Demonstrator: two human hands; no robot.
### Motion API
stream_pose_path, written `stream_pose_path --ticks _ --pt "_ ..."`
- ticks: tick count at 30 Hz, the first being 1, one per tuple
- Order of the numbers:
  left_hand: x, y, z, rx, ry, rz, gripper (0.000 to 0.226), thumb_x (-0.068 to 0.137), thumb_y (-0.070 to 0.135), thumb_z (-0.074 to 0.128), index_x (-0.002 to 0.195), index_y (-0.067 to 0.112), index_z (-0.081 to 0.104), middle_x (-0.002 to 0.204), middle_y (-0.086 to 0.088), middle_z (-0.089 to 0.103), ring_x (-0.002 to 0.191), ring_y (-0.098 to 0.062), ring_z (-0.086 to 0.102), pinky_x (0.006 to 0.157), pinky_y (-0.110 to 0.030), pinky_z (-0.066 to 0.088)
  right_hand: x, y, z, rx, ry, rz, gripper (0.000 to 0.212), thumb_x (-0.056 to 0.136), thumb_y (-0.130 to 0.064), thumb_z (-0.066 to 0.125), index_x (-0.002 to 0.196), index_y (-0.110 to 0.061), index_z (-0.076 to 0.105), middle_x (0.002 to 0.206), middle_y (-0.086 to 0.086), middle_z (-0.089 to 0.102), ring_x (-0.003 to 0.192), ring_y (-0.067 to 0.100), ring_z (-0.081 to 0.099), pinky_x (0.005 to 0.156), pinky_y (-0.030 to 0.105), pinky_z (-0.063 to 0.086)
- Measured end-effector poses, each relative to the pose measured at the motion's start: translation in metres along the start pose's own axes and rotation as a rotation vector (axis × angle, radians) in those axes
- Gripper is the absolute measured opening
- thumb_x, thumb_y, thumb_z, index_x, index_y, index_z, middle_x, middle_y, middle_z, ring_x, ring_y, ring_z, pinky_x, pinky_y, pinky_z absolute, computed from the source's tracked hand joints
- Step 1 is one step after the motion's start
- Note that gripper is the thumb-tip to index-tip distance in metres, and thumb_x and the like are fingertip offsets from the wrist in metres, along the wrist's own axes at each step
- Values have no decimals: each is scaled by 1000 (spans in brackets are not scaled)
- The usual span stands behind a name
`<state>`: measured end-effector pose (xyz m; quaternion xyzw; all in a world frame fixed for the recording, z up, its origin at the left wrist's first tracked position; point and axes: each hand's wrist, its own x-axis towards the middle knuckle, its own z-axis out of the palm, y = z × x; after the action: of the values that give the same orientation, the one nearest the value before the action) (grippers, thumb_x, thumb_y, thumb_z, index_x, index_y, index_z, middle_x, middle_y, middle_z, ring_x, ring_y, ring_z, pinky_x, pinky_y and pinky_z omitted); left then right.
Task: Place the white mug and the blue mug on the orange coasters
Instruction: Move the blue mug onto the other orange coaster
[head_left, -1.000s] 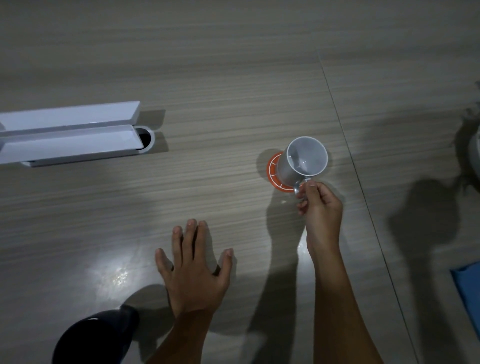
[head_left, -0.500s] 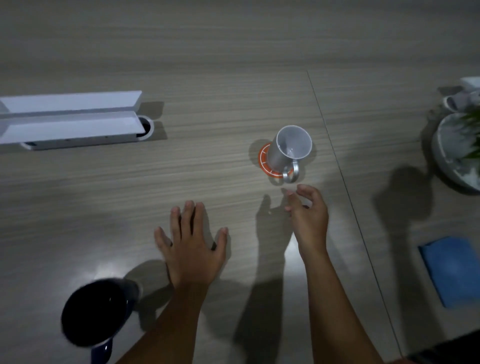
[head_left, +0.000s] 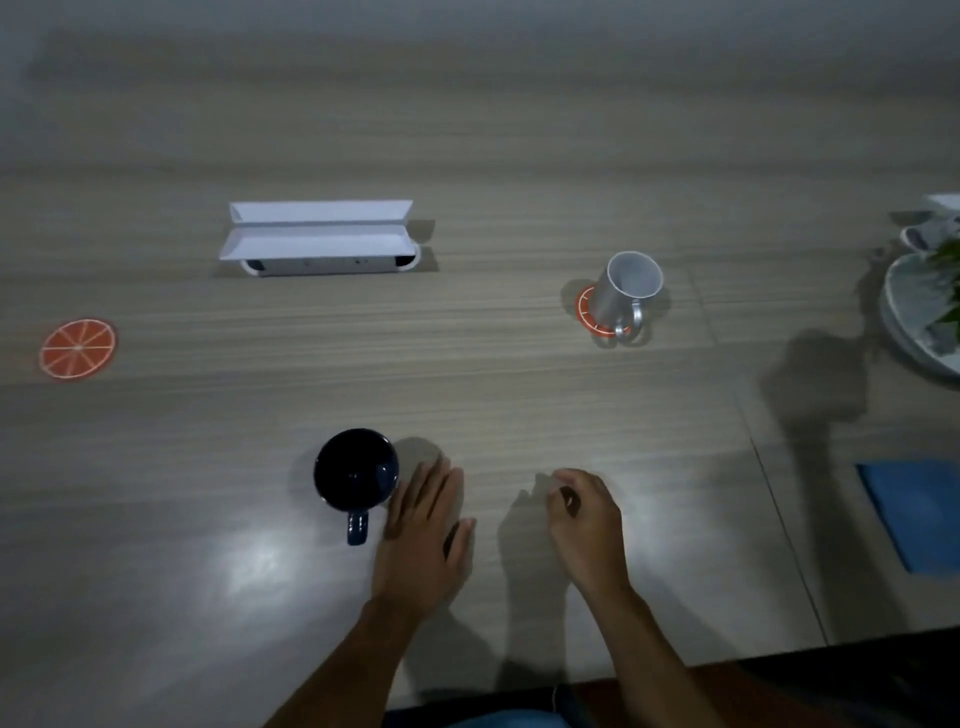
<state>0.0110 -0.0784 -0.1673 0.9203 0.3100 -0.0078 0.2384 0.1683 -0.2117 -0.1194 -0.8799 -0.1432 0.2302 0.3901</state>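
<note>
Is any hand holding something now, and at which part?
Nothing is held. The left hand lies flat beside the blue mug; the right hand is empty.

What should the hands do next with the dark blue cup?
Probably the left hand should close its grip on the dark blue ceramic mug right beside it. The white mug already sits on one orange-slice coaster, while the other round orange coaster lies bare at the far left. The right hand holds nothing.
</note>
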Motion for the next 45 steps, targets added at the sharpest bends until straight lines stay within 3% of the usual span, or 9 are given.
stream_pose_path --ticks 4,9,15,18,26,31,34,38,45 --pt "-42 -22 -10 -20 -11 40 60 102 49 36 156 23 27 165 6 20 154 -13 12 124 -27 0 -18 -15 37 -91 -47 -144 35 94 -15 61 128 -8 63 140 10 55 133 23 49 108 14 31" --pt "-85 -51 -19 -101 33 -41 57 99 46 41 151 22 38 161 7 33 150 -14 27 123 -34 19 -30 -22 78 -300 -188 -356 58 93 -25 57 147 -9 43 164 15 29 155 35 14 125 48 16" --pt "-98 -58 -47 -382 154 -199 45 97 35 57 140 25 47 142 10 48 128 -8 50 104 -23 42 -40 -6 95 -593 -275 -430 76 97 -58 32 160 -27 2 169 -1 -12 154 21 -20 125 44 -9" --pt "-88 -52 -63 -567 253 -260 39 94 35 64 130 31 52 128 17 52 113 4 54 92 -22 49 -38 -3 94 -632 -282 -435 76 97 -62 27 160 -30 -2 169 -3 -15 154 19 -21 125 44 -8" --pt "-65 -41 -81 -767 338 -321 8 90 27 72 94 26 65 96 5 66 83 -9 64 70 -26 55 -38 -5 95 -681 -300 -420 75 97 -62 22 159 -29 -6 169 -1 -18 154 21 -22 126 46 -7" --pt "-59 -44 -86 -918 245 -351 9 95 26 66 93 31 72 95 2 71 88 -6 67 78 -25 52 -38 -7 95 -692 -310 -420 76 97 -62 22 159 -29 -5 169 1 -16 154 23 -21 126 46 -6" --pt "-55 -49 -93 -1041 193 -395 18 99 27 59 97 28 76 97 4 78 96 -9 71 88 -34 55 -40 -10 95 -712 -311 -412 77 96 -62 22 160 -27 -4 169 1 -17 154 24 -20 126 47 -5" --pt "-49 -63 -105 -1186 279 -477 22 101 19 55 97 13 76 98 -5 79 102 -24 72 92 -46 56 -43 -20 102 -699 -280 -385 82 93 -64 29 160 -21 6 171 0 -6 156 24 -15 125 50 -3" --pt "-51 -107 -136 -1281 446 -550 25 101 18 54 88 13 73 94 -5 79 100 -26 73 84 -38 58 -39 -71 148 -682 -287 -473 84 90 -65 22 159 -19 14 170 5 10 157 28 -3 124 55 5"
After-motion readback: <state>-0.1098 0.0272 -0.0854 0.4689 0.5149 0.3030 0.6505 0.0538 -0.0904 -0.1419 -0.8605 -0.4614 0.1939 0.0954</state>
